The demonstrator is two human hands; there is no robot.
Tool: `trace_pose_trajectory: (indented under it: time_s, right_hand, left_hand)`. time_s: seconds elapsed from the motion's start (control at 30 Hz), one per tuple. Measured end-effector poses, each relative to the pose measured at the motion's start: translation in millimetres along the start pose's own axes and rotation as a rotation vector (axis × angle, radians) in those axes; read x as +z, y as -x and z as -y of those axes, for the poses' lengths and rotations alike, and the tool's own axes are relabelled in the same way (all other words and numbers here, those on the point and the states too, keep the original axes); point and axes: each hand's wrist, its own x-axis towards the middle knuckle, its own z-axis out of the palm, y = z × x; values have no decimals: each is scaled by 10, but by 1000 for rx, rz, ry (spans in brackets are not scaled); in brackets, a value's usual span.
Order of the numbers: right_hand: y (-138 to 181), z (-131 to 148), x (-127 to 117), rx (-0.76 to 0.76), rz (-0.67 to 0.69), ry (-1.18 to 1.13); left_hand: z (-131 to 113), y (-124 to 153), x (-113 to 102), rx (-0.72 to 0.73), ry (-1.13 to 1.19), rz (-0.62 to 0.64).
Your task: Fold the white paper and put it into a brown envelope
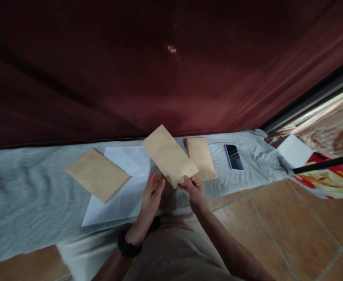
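My right hand (pixel 194 190) pinches the lower right corner of a tan paper envelope (pixel 169 156), tilted in front of me. Small print shows along its edges. Close to the envelope's lower left edge is my left hand (pixel 153 192), fingers loosely curled and apart, with nothing visible in it. To the left, another tan envelope (pixel 98 173) with a reddish printed mark lies partly over a creased white paper sheet (pixel 115 205). Behind the held envelope, on the right, lies a small stack of tan envelopes (pixel 203 158), partly covered by it.
A phone (pixel 234 157) lies on the grey cloth (pixel 37 195), right of the stack. A dark red surface (pixel 171 78) rises behind. At the right are a white box-like item (pixel 296 150), a red and yellow printed item (pixel 332 179) and a tiled floor (pixel 271 222).
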Motion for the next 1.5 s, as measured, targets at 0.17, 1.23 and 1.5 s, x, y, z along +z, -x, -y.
trace_pose_trajectory:
  time_s: [0.17, 1.23, 1.5]
  right_hand:
    - [171, -230, 121, 283, -31, -358]
    - [246, -435, -366, -805, 591, 1336]
    - [248, -440, -337, -755, 582, 1335]
  left_hand:
    - [171, -14, 29, -148, 47, 172]
    - [26, -1425, -69, 850, -1132, 424]
    - [198, -1987, 97, 896, -1304, 621]
